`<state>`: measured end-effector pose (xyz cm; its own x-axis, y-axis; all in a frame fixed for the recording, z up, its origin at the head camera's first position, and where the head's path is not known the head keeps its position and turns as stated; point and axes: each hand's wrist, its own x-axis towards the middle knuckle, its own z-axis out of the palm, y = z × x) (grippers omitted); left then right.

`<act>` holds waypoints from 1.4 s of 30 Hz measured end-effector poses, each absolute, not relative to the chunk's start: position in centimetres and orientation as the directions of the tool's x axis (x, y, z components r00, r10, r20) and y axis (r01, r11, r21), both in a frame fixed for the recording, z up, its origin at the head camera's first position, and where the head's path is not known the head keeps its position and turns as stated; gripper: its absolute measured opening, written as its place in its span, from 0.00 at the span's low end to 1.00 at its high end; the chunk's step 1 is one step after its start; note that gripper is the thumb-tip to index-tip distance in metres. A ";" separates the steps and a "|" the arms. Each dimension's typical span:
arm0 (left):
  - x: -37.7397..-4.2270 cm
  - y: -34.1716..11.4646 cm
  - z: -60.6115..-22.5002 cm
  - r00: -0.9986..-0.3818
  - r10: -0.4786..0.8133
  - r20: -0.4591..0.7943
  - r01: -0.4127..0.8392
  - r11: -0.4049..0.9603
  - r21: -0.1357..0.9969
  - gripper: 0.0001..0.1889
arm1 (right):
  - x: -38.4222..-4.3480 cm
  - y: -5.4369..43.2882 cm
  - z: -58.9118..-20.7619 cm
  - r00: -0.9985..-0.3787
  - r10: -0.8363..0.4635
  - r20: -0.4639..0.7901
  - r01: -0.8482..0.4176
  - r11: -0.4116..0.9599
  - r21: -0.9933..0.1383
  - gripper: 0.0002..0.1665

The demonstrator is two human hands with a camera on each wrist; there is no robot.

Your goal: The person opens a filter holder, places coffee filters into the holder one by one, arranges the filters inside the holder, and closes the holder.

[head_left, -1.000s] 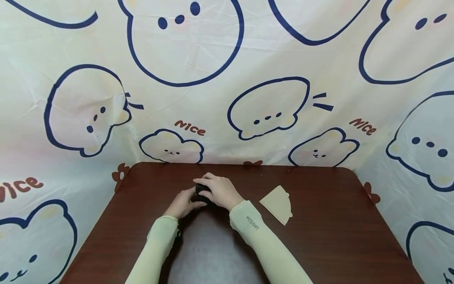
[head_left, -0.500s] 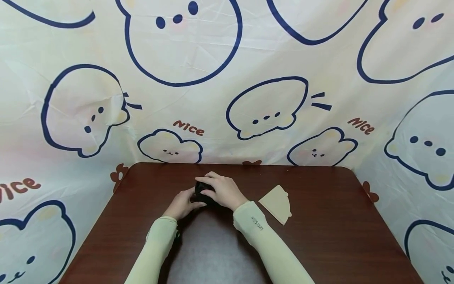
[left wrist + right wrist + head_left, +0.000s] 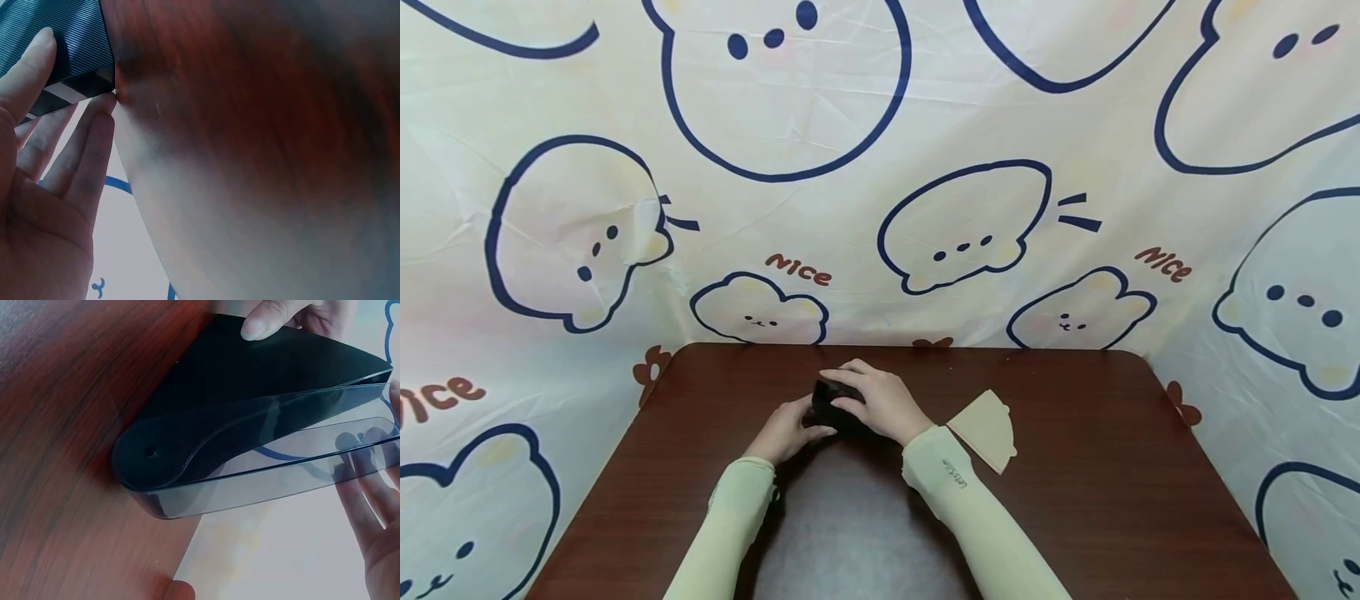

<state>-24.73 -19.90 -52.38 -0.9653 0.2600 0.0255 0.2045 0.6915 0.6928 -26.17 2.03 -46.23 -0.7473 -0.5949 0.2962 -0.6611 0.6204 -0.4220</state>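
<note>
A black fan-shaped coffee filter holder with a clear, smoky lid stands near the table's back. The lid pivots at the narrow rounded end and is swung partly away from the black body. My left hand grips the body, thumb on its ridged side and fingers beneath. My right hand holds the lid at its wide end, with thumb and fingers; several fingertips show through the clear plastic in the right wrist view. Inside the holder, the contents cannot be made out.
Pale fan-shaped coffee filter papers lie on the brown table, to the right of my right hand. Behind the table's back edge hangs a cream curtain with blue cartoon outlines.
My right hand has shifted a little to the right, drawing the lid along with it. The left hand stays in place on the holder, and the papers have not moved.
</note>
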 end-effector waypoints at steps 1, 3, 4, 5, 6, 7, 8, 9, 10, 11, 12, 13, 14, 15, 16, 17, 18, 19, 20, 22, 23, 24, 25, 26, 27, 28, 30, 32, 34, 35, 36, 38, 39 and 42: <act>-24.7 -19.9 -52.4 -0.965 0.261 0.027 0.207 0.692 0.692 0.27 | -26.2 2.1 -46.2 -0.751 -0.591 0.295 -0.657 0.618 -0.433 0.29; -24.7 -19.9 -52.4 -0.965 0.262 0.027 0.208 0.693 0.691 0.27 | -26.1 2.4 -46.1 -0.758 -0.584 0.291 -0.648 0.617 -0.447 0.29; -24.7 -19.9 -52.4 -0.965 0.261 0.027 0.207 0.692 0.691 0.27 | -26.1 2.5 -46.1 -0.759 -0.581 0.293 -0.646 0.616 -0.451 0.29; -24.7 -19.9 -52.4 -0.965 0.260 0.025 0.204 0.692 0.693 0.26 | -26.1 2.6 -46.1 -0.761 -0.579 0.294 -0.643 0.614 -0.458 0.29; -24.8 -19.9 -52.5 -0.966 0.259 0.025 0.203 0.691 0.693 0.26 | -26.2 2.7 -46.1 -0.762 -0.576 0.296 -0.641 0.611 -0.464 0.29; -24.8 -19.9 -52.5 -0.966 0.257 0.024 0.201 0.691 0.694 0.26 | -26.2 2.7 -46.1 -0.763 -0.573 0.299 -0.640 0.608 -0.469 0.29; -24.8 -19.9 -52.5 -0.967 0.254 0.024 0.199 0.691 0.695 0.25 | -26.1 2.8 -46.0 -0.764 -0.570 0.303 -0.639 0.606 -0.474 0.29; -24.8 -19.9 -52.5 -0.967 0.252 0.023 0.196 0.690 0.697 0.25 | -26.2 2.9 -46.0 -0.765 -0.566 0.306 -0.638 0.603 -0.479 0.29; -24.8 -19.9 -52.5 -0.968 0.251 0.024 0.196 0.690 0.696 0.25 | -26.1 3.0 -46.0 -0.766 -0.564 0.310 -0.637 0.599 -0.486 0.29; -24.8 -19.9 -52.5 -0.968 0.250 0.024 0.195 0.690 0.697 0.24 | -26.1 3.2 -46.0 -0.768 -0.561 0.310 -0.634 0.595 -0.494 0.29; -24.8 -19.8 -52.5 -0.968 0.249 0.025 0.195 0.690 0.697 0.24 | -26.1 3.3 -45.9 -0.769 -0.558 0.312 -0.632 0.591 -0.501 0.28; -24.7 -19.8 -52.5 -0.968 0.248 0.025 0.194 0.689 0.698 0.23 | -26.1 3.4 -45.9 -0.770 -0.557 0.312 -0.630 0.587 -0.509 0.29; -24.7 -19.8 -52.5 -0.968 0.248 0.026 0.195 0.690 0.697 0.23 | -26.0 3.5 -45.8 -0.773 -0.554 0.310 -0.626 0.583 -0.518 0.29; -24.7 -19.8 -52.5 -0.968 0.249 0.025 0.195 0.690 0.697 0.22 | -26.0 3.6 -45.8 -0.776 -0.551 0.308 -0.621 0.583 -0.524 0.29; -24.7 -19.8 -52.5 -0.968 0.249 0.025 0.195 0.690 0.697 0.22 | -26.0 3.8 -45.8 -0.779 -0.547 0.305 -0.616 0.582 -0.531 0.29; -24.7 -19.8 -52.5 -0.968 0.250 0.023 0.195 0.690 0.697 0.22 | -25.9 3.9 -45.8 -0.783 -0.543 0.302 -0.611 0.583 -0.536 0.29; -24.7 -19.8 -52.5 -0.968 0.251 0.023 0.196 0.690 0.697 0.22 | -25.9 4.0 -45.8 -0.787 -0.539 0.300 -0.606 0.585 -0.539 0.29; -24.7 -19.8 -52.5 -0.968 0.251 0.022 0.195 0.691 0.696 0.21 | -25.9 4.1 -45.7 -0.790 -0.536 0.298 -0.602 0.587 -0.541 0.29; -24.7 -19.8 -52.5 -0.968 0.250 0.021 0.193 0.691 0.697 0.21 | -25.9 4.2 -45.7 -0.792 -0.533 0.298 -0.600 0.588 -0.543 0.29; -24.7 -19.8 -52.5 -0.969 0.247 0.021 0.191 0.690 0.699 0.21 | -25.9 4.5 -45.7 -0.794 -0.529 0.300 -0.598 0.589 -0.544 0.29; -24.7 -19.8 -52.5 -0.969 0.245 0.021 0.190 0.690 0.699 0.21 | -25.9 4.6 -45.6 -0.795 -0.526 0.303 -0.597 0.587 -0.547 0.29; -24.7 -19.8 -52.5 -0.969 0.245 0.020 0.189 0.690 0.699 0.21 | -25.8 4.7 -45.7 -0.796 -0.522 0.307 -0.596 0.585 -0.550 0.28; -24.6 -19.9 -52.5 -0.969 0.246 0.019 0.189 0.690 0.698 0.21 | -25.8 4.8 -45.7 -0.797 -0.518 0.311 -0.595 0.581 -0.556 0.28; -24.6 -19.9 -52.5 -0.969 0.248 0.017 0.189 0.690 0.699 0.21 | -25.8 4.9 -45.8 -0.798 -0.513 0.316 -0.593 0.576 -0.563 0.28; -24.6 -19.9 -52.5 -0.968 0.249 0.016 0.189 0.690 0.698 0.21 | -25.7 5.0 -45.9 -0.801 -0.507 0.319 -0.590 0.574 -0.568 0.28; -24.6 -19.9 -52.6 -0.968 0.250 0.015 0.188 0.689 0.700 0.21 | -25.7 5.1 -45.9 -0.803 -0.502 0.321 -0.587 0.574 -0.571 0.28; -24.6 -19.8 -52.6 -0.968 0.249 0.013 0.185 0.685 0.704 0.21 | -25.6 5.3 -46.1 -0.805 -0.494 0.329 -0.585 0.569 -0.578 0.27; -24.6 -19.7 -52.7 -0.970 0.244 0.010 0.180 0.685 0.706 0.20 | -25.6 5.5 -46.2 -0.808 -0.486 0.332 -0.581 0.566 -0.585 0.28; -24.6 -19.7 -52.7 -0.972 0.236 0.007 0.172 0.686 0.707 0.20 | -25.5 5.6 -46.3 -0.811 -0.479 0.335 -0.577 0.560 -0.594 0.28; -24.6 -19.7 -52.7 -0.973 0.233 0.005 0.168 0.688 0.706 0.20 | -25.6 5.7 -46.4 -0.812 -0.477 0.338 -0.576 0.554 -0.601 0.29; -24.6 -19.8 -52.7 -0.973 0.231 0.004 0.167 0.690 0.704 0.20 | -25.6 5.8 -46.4 -0.813 -0.474 0.338 -0.574 0.551 -0.606 0.29; -24.6 -19.7 -52.7 -0.974 0.225 0.003 0.163 0.695 0.700 0.19 | -25.7 6.1 -46.4 -0.812 -0.473 0.343 -0.574 0.537 -0.618 0.29; -24.6 -19.8 -52.6 -0.975 0.223 0.003 0.161 0.697 0.699 0.19 | -25.8 6.2 -46.5 -0.810 -0.474 0.345 -0.575 0.526 -0.626 0.29; -24.6 -19.7 -52.6 -0.975 0.221 0.006 0.162 0.700 0.695 0.19 | -26.0 6.8 -46.5 -0.805 -0.474 0.357 -0.580 0.502 -0.642 0.30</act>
<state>-24.62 -19.72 -52.58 -0.9754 0.2206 0.0058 0.1625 0.7003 0.6951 -26.01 6.75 -46.54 -0.8050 -0.4738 0.3572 -0.5800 0.5016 -0.6419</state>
